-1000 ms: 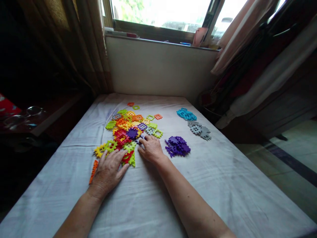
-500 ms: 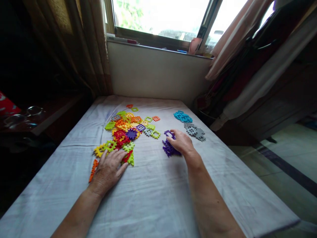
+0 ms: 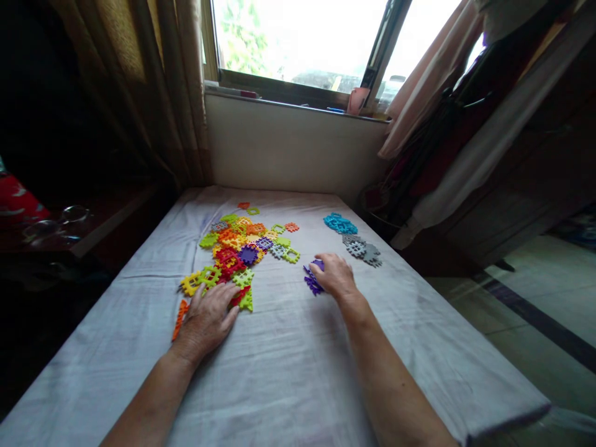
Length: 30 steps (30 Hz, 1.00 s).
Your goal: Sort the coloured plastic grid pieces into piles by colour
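Purple toothed-plastic pile (image 3: 311, 282) covered by right hand (image 3: 337, 277), grip unclear | multicoloured toothed-plastic pile (image 3: 230, 256), by open left hand (image 3: 208, 315) | scattering risked by snagged teeth

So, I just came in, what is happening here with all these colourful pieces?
A person is handling flat plastic pieces on a cloth-covered surface. The left hand rests at the near edge of a mixed-colour heap. The right hand is over the purple pile; whether its fingers grip a piece is hidden. Beyond it, blue pieces and grey ones lie in separate groups.
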Each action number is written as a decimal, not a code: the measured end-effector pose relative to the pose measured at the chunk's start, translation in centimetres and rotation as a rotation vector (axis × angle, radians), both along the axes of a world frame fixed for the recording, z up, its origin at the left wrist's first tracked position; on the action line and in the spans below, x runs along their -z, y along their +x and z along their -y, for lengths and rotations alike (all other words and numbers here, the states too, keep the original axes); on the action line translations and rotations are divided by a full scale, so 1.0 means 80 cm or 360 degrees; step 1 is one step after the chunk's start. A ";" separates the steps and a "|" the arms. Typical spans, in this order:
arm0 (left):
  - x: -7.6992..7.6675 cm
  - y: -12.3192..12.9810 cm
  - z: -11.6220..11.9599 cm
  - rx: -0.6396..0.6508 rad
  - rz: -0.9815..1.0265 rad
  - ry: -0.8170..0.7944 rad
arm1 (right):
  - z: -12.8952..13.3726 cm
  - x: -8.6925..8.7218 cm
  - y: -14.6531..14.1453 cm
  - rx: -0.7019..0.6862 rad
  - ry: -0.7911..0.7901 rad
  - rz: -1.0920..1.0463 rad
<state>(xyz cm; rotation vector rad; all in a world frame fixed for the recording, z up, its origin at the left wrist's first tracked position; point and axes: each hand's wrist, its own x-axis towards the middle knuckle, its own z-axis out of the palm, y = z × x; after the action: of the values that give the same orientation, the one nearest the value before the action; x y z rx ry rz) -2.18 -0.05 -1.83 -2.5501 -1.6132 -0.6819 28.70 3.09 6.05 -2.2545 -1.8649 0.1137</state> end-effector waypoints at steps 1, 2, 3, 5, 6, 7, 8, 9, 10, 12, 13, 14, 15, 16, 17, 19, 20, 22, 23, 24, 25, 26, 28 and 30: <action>0.000 -0.001 0.000 0.0000 0.0006 -0.0033 | -0.007 -0.001 -0.022 -0.0129 0.0023 -0.0010; -0.001 -0.002 0.000 0.0003 0.0013 -0.0062 | -0.016 0.000 -0.045 -0.0354 0.0077 -0.0013; -0.001 -0.004 -0.001 0.0009 0.0024 -0.0085 | -0.025 0.002 -0.068 -0.0529 0.0105 -0.0013; -0.002 -0.006 -0.001 0.0036 0.0053 -0.0106 | -0.045 0.009 -0.107 -0.0711 0.0142 0.0016; -0.002 -0.007 -0.002 0.0051 0.0069 -0.0103 | -0.054 0.014 -0.123 -0.0764 0.0154 0.0030; -0.001 -0.007 -0.002 0.0062 0.0083 -0.0096 | -0.063 0.018 -0.136 -0.0795 0.0159 0.0045; -0.001 -0.007 -0.003 0.0068 0.0093 -0.0087 | -0.071 0.023 -0.145 -0.0820 0.0153 0.0059; -0.001 -0.007 -0.003 0.0068 0.0101 -0.0082 | -0.078 0.027 -0.152 -0.0839 0.0139 0.0069; 0.000 -0.007 -0.003 0.0064 0.0106 -0.0081 | -0.083 0.031 -0.155 -0.0848 0.0123 0.0076; 0.000 -0.006 -0.003 0.0057 0.0114 -0.0093 | -0.087 0.037 -0.157 -0.0849 0.0105 0.0076; -0.001 -0.005 -0.003 0.0056 0.0118 -0.0098 | -0.087 0.039 -0.154 -0.0845 0.0109 0.0068; -0.001 -0.004 -0.002 0.0053 0.0122 -0.0098 | -0.085 0.040 -0.151 -0.0846 0.0119 0.0053; -0.002 -0.003 -0.002 0.0049 0.0125 -0.0092 | -0.081 0.041 -0.146 -0.0854 0.0131 0.0031; -0.002 -0.003 -0.001 0.0047 0.0127 -0.0084 | -0.076 0.042 -0.139 -0.0866 0.0141 -0.0001; -0.002 -0.003 -0.001 0.0046 0.0127 -0.0075 | -0.071 0.042 -0.132 -0.0867 0.0155 -0.0044; -0.001 -0.003 0.000 0.0047 0.0117 -0.0057 | -0.059 0.043 -0.115 -0.0819 0.0170 -0.0156; 0.000 -0.003 0.000 0.0045 0.0110 -0.0047 | -0.053 0.043 -0.106 -0.0762 0.0158 -0.0201; 0.003 -0.004 -0.001 0.0035 0.0093 -0.0022 | -0.044 0.044 -0.086 -0.0621 0.0101 -0.0245; 0.005 -0.004 -0.001 0.0028 0.0084 -0.0009 | -0.041 0.044 -0.074 -0.0544 0.0078 -0.0255; 0.007 -0.005 -0.002 0.0020 0.0077 0.0003 | -0.039 0.042 -0.062 -0.0468 0.0074 -0.0273; 0.008 -0.006 -0.003 0.0014 0.0071 0.0014 | -0.037 0.040 -0.048 -0.0392 0.0092 -0.0312; 0.009 -0.006 -0.003 0.0012 0.0066 0.0019 | -0.037 0.036 -0.031 -0.0320 0.0128 -0.0378; 0.010 -0.008 -0.004 0.0020 0.0064 0.0020 | -0.037 0.026 0.007 -0.0188 0.0196 -0.0572; 0.010 -0.009 -0.005 0.0028 0.0065 0.0017 | -0.036 0.016 0.050 -0.0050 0.0199 -0.0796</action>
<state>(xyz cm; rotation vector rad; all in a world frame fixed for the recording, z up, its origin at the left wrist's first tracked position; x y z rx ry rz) -2.92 0.36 -2.65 -2.5623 -1.5962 -0.7468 32.70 5.95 4.76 -1.8898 -1.5883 0.5005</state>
